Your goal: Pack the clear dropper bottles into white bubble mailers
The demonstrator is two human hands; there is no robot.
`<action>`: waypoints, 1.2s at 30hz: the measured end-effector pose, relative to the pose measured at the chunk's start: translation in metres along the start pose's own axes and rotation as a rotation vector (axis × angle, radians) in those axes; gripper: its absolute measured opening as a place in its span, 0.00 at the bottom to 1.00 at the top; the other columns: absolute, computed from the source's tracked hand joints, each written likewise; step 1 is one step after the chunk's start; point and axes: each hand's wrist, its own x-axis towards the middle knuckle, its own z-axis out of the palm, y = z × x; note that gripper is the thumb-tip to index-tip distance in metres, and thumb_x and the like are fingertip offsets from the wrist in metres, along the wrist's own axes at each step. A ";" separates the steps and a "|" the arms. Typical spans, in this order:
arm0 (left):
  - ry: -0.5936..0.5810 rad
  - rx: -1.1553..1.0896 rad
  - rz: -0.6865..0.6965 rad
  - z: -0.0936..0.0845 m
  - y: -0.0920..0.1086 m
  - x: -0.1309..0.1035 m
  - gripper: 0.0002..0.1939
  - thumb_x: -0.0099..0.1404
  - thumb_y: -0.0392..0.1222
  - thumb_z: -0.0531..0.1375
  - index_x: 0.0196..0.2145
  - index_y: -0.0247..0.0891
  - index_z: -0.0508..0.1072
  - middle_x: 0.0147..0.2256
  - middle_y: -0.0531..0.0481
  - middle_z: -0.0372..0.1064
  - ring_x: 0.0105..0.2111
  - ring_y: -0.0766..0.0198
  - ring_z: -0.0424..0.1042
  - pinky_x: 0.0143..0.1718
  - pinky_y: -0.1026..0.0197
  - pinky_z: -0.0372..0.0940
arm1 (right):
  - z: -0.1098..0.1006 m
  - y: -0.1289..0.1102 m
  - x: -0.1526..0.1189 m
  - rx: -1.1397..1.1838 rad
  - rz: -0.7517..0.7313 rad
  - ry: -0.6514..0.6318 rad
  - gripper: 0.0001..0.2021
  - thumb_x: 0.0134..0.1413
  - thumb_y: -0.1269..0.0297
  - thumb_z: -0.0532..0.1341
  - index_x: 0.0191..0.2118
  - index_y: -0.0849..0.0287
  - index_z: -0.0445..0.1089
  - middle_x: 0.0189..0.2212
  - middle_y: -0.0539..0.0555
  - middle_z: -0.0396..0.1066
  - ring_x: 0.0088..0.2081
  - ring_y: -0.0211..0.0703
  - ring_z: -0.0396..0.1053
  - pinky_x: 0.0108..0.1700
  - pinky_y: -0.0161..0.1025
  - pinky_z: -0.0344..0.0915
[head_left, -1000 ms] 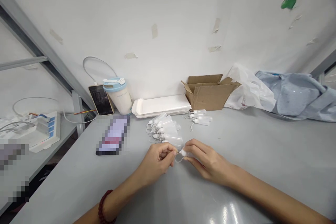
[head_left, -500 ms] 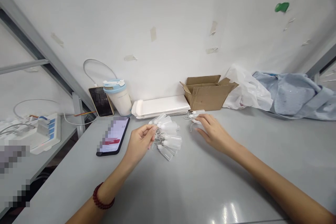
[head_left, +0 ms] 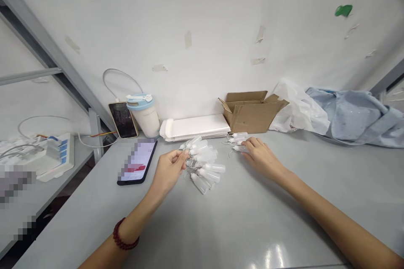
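Observation:
A pile of small clear plastic bottles (head_left: 206, 173) with white caps and thin pale loops lies on the grey table, centre. At its left edge my left hand (head_left: 169, 169) pinches thumb and finger together at the cap end of a bottle (head_left: 199, 150); the exact grip is partly hidden. Further right, a few more such bottles (head_left: 238, 135) lie in front of the cardboard box. My right hand (head_left: 261, 157) has its fingertips closed on the far end of the nearest bottle (head_left: 239, 149) there, cap pointing left.
Behind the bottles stand flat white boxes (head_left: 198, 127) and an open cardboard box (head_left: 252, 117). On the left are a phone (head_left: 142, 162), a lidded cup (head_left: 145, 119) and a propped, cabled phone (head_left: 123, 119). A plastic bag (head_left: 295, 107) and blue cloth (head_left: 353, 113) lie right.
My right fingers have drawn back slightly right and closed in on one bottle. One bottle in the pile has shifted right. My left hand keeps its pinch. The whole view has shifted slightly.

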 end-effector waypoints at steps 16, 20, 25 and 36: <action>-0.203 -0.002 0.092 0.013 0.004 -0.017 0.15 0.61 0.51 0.55 0.32 0.34 0.71 0.19 0.57 0.58 0.17 0.72 0.55 0.18 0.68 0.50 | -0.027 -0.034 -0.007 0.295 -0.144 0.181 0.07 0.61 0.62 0.52 0.40 0.59 0.62 0.34 0.57 0.68 0.36 0.47 0.66 0.38 0.43 0.61; -0.349 0.017 0.069 0.017 0.004 -0.024 0.19 0.62 0.50 0.55 0.44 0.34 0.70 0.21 0.55 0.61 0.18 0.71 0.57 0.19 0.68 0.53 | -0.041 -0.054 -0.014 0.404 -0.304 0.253 0.07 0.60 0.66 0.53 0.43 0.60 0.61 0.33 0.56 0.68 0.35 0.46 0.64 0.37 0.43 0.60; -0.460 0.023 0.064 0.019 0.004 -0.027 0.20 0.63 0.50 0.53 0.47 0.35 0.69 0.21 0.55 0.63 0.17 0.71 0.57 0.19 0.68 0.53 | -0.047 -0.062 -0.020 0.480 -0.350 0.311 0.08 0.59 0.68 0.54 0.44 0.59 0.61 0.32 0.55 0.68 0.33 0.44 0.64 0.36 0.41 0.61; -0.447 -0.067 0.062 0.019 0.007 -0.026 0.14 0.64 0.47 0.53 0.35 0.34 0.70 0.20 0.57 0.60 0.16 0.74 0.53 0.19 0.69 0.52 | -0.044 -0.061 -0.019 0.468 -0.353 0.305 0.08 0.59 0.68 0.53 0.45 0.60 0.60 0.32 0.56 0.68 0.32 0.44 0.64 0.37 0.43 0.60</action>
